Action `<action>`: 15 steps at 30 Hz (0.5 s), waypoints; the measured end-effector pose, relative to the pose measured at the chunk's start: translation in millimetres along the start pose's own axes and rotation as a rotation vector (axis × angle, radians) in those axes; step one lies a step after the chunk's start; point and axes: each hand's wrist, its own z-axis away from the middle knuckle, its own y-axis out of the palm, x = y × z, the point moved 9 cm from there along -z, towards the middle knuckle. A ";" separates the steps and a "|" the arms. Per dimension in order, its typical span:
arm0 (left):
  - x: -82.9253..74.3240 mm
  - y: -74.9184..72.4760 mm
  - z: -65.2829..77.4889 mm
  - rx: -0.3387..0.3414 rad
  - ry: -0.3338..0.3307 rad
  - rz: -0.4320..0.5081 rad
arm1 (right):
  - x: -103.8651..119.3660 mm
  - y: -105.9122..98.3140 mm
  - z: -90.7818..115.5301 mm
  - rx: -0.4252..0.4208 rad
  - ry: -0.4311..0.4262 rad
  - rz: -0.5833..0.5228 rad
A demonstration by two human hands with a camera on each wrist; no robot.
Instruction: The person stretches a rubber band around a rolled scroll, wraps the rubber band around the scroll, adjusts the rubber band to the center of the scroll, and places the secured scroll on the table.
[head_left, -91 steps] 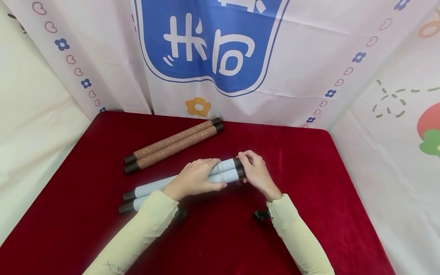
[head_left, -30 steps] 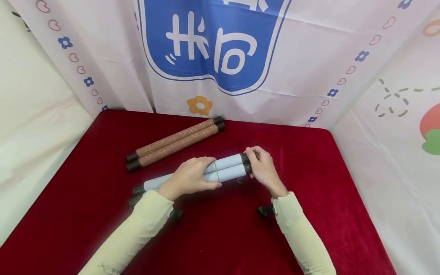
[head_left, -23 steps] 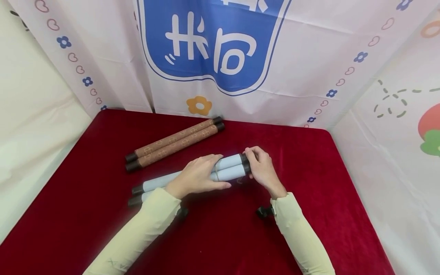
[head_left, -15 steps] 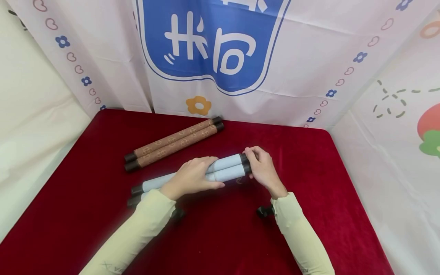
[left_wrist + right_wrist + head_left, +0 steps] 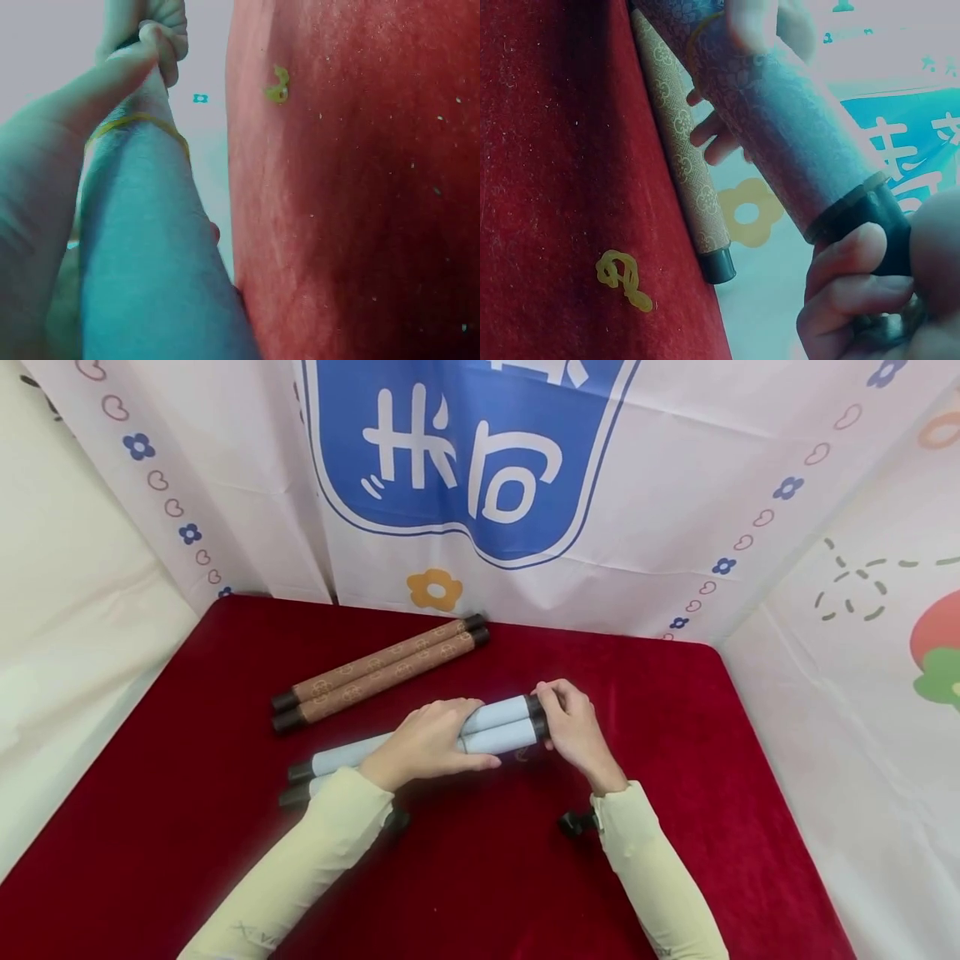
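Two blue scrolls [image 5: 501, 739] are being held side by side in the head view, slanting over the middle of the red bench [image 5: 465, 877]. The left hand [image 5: 423, 739] is gripping the pair from above, its thumb stretching along the near side and its other fingers curling over the far side. The right hand [image 5: 576, 731] is pinching the black caps [image 5: 538, 725] at one end between thumb and fingers. Two brown scrolls [image 5: 390, 676] are resting on the bench beyond, touching each other, and a white curtain [image 5: 675, 527] is hanging behind.

In the left wrist view, a yellow band [image 5: 139, 118] is running across the blue scrolls, close to the left thumb, while a loose band [image 5: 277, 86] is lying on the bench, well apart from the hands.

In the right wrist view, the right fingers are curling round a cap, and the left fingertips [image 5: 720, 147] are showing at the blue scrolls' underside.
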 end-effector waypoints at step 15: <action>17.4 -8.3 17.9 -0.012 -0.027 -0.028 | -4.0 -4.3 -2.1 -0.008 0.008 -0.009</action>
